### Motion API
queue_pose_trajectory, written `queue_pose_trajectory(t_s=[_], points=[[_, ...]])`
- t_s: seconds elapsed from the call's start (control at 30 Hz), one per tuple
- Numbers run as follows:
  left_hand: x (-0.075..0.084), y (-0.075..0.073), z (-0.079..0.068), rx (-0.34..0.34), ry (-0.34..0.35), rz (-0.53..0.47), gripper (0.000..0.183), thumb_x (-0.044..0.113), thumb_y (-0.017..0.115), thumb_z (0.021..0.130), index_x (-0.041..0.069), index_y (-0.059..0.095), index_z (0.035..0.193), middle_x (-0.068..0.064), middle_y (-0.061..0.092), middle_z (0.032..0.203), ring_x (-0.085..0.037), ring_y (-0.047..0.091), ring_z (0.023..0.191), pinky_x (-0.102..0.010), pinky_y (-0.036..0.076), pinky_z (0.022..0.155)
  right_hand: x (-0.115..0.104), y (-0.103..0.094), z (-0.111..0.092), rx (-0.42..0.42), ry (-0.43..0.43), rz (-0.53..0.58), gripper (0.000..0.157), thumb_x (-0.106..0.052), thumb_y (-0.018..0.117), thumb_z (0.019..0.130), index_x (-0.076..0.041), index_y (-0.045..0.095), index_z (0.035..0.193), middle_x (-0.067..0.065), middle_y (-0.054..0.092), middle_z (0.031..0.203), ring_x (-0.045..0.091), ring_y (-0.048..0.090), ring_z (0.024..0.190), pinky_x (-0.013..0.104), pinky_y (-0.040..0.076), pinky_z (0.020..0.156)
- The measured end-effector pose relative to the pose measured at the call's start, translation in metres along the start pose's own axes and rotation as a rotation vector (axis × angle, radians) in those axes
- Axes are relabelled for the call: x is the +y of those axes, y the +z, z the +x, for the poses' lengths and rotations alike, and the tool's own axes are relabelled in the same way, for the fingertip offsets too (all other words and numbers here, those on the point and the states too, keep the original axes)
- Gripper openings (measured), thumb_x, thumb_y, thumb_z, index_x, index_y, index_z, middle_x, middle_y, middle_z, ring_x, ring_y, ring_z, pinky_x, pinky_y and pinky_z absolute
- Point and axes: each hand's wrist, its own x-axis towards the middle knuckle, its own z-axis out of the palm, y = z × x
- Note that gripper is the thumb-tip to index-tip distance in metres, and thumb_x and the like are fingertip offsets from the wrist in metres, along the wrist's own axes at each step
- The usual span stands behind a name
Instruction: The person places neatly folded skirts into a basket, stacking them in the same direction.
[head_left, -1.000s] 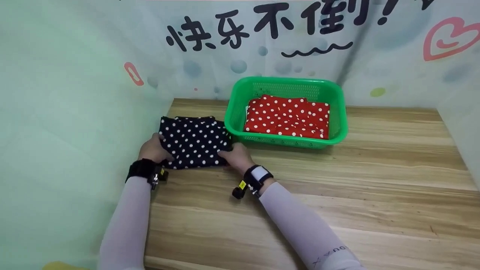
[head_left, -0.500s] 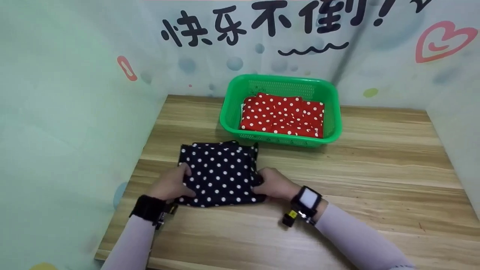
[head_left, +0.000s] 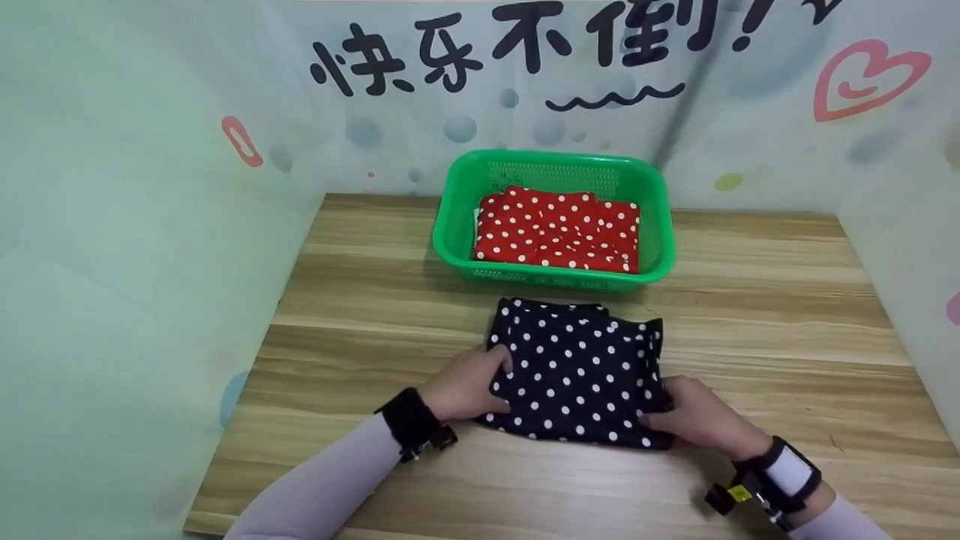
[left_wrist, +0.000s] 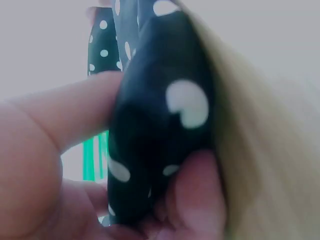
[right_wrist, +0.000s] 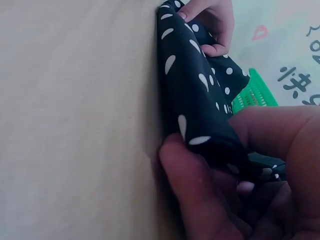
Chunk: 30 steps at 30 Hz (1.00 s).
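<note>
A folded navy cloth with white polka dots is held between both hands in front of the green basket. My left hand grips its left edge, thumb on top and fingers curled beneath, as the left wrist view of the cloth shows. On the opposite side my right hand pinches the right edge; in the right wrist view its fingers curl under the fold. Whether the cloth touches the table or is slightly raised, I cannot tell.
Behind the cloth stands a green plastic basket holding a folded red polka-dot cloth. The wooden table meets a printed backdrop at the back and a pale green wall on the left.
Both hands have carried the navy cloth from beside the basket's left side, rightward and toward me, to in front of it. The red cloth stays in the basket.
</note>
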Motion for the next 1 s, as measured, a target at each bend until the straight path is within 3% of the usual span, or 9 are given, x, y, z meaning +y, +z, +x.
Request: queue_pose_trajectory(t_s=[0.13, 0.2, 0.27, 0.4, 0.47, 0.57, 0.73, 0.83, 1.0], points=[[0.003, -0.003, 0.003, 0.016, 0.012, -0.061, 0.072, 0.021, 0.089, 0.081, 0.012, 0.051, 0.141, -0.013, 0.073, 0.123, -0.024, 0.069, 0.108, -0.041, 0.058, 0.096, -0.002, -0.001, -0.009, 0.092, -0.011, -0.146, 0.031, -0.027, 0.083, 0.089, -0.002, 0.07, 0.101, 0.004, 0.069, 0.084, 0.017, 0.062, 0.07, 0.029, 0.054, 0.061], [0.002, -0.006, 0.004, 0.051, -0.01, -0.114, 0.088, 0.023, 0.088, 0.081, 0.01, 0.04, 0.154, -0.016, 0.072, 0.128, -0.024, 0.07, 0.11, -0.041, 0.059, 0.097, -0.005, -0.003, -0.013, 0.15, -0.005, -0.148, 0.04, -0.031, 0.083, 0.09, 0.001, 0.069, 0.109, 0.007, 0.073, 0.091, 0.016, 0.066, 0.076, 0.029, 0.055, 0.066], [0.0, -0.007, 0.005, 0.089, -0.046, -0.203, 0.103, 0.024, 0.088, 0.082, 0.011, 0.027, 0.163, -0.016, 0.07, 0.132, -0.025, 0.071, 0.11, -0.041, 0.06, 0.096, -0.006, -0.006, -0.017, 0.176, 0.006, -0.002, 0.049, -0.029, 0.08, 0.094, 0.007, 0.064, 0.124, 0.015, 0.075, 0.107, 0.016, 0.069, 0.087, 0.029, 0.06, 0.074], [-0.006, -0.006, 0.008, 0.13, -0.087, -0.404, 0.114, 0.026, 0.086, 0.086, 0.011, 0.01, 0.169, -0.017, 0.063, 0.143, -0.025, 0.069, 0.118, -0.043, 0.057, 0.104, -0.002, -0.011, -0.021, 0.12, 0.042, 0.488, 0.063, -0.015, 0.066, 0.103, 0.017, 0.039, 0.149, 0.023, 0.065, 0.133, 0.017, 0.071, 0.109, 0.03, 0.062, 0.093], [-0.008, -0.004, 0.01, 0.121, -0.081, -0.5, 0.111, 0.023, 0.085, 0.088, 0.008, 0.011, 0.169, -0.018, 0.06, 0.146, -0.026, 0.069, 0.12, -0.043, 0.057, 0.106, 0.002, -0.013, -0.02, 0.061, 0.052, 0.672, 0.066, -0.011, 0.06, 0.105, 0.019, 0.027, 0.154, 0.019, 0.064, 0.134, 0.017, 0.07, 0.113, 0.032, 0.061, 0.099], [-0.009, 0.002, 0.014, 0.062, -0.051, -0.647, 0.093, 0.017, 0.081, 0.09, 0.002, 0.026, 0.164, -0.021, 0.064, 0.141, -0.028, 0.072, 0.117, -0.042, 0.061, 0.101, 0.005, -0.011, -0.018, 0.003, 0.085, 0.779, 0.068, -0.013, 0.059, 0.105, 0.016, 0.023, 0.155, 0.006, 0.069, 0.125, 0.016, 0.071, 0.11, 0.034, 0.061, 0.098], [-0.002, 0.011, 0.019, -0.076, -0.011, -0.784, 0.057, 0.011, 0.078, 0.091, 0.0, 0.056, 0.142, -0.018, 0.074, 0.127, -0.025, 0.077, 0.106, -0.036, 0.064, 0.091, 0.002, 0.002, -0.013, -0.037, 0.116, 0.807, 0.053, -0.013, 0.066, 0.1, 0.005, 0.042, 0.144, 0.003, 0.076, 0.114, 0.019, 0.076, 0.102, 0.035, 0.064, 0.091], [0.003, 0.015, 0.02, -0.079, -0.005, -0.713, 0.049, 0.01, 0.079, 0.088, 0.0, 0.063, 0.134, -0.014, 0.076, 0.121, -0.02, 0.076, 0.103, -0.033, 0.063, 0.092, -0.002, 0.014, -0.012, -0.01, 0.082, 0.765, 0.049, -0.008, 0.07, 0.096, 0.005, 0.049, 0.138, 0.004, 0.077, 0.111, 0.019, 0.078, 0.098, 0.035, 0.065, 0.087], [0.009, 0.017, 0.018, -0.031, 0.001, -0.657, 0.051, 0.004, 0.076, 0.087, 0.0, 0.061, 0.136, -0.013, 0.075, 0.122, -0.021, 0.074, 0.105, -0.035, 0.062, 0.095, -0.005, 0.021, -0.018, 0.045, 0.046, 0.694, 0.054, -0.002, 0.069, 0.093, 0.012, 0.045, 0.139, 0.005, 0.075, 0.111, 0.019, 0.077, 0.097, 0.035, 0.065, 0.085]])
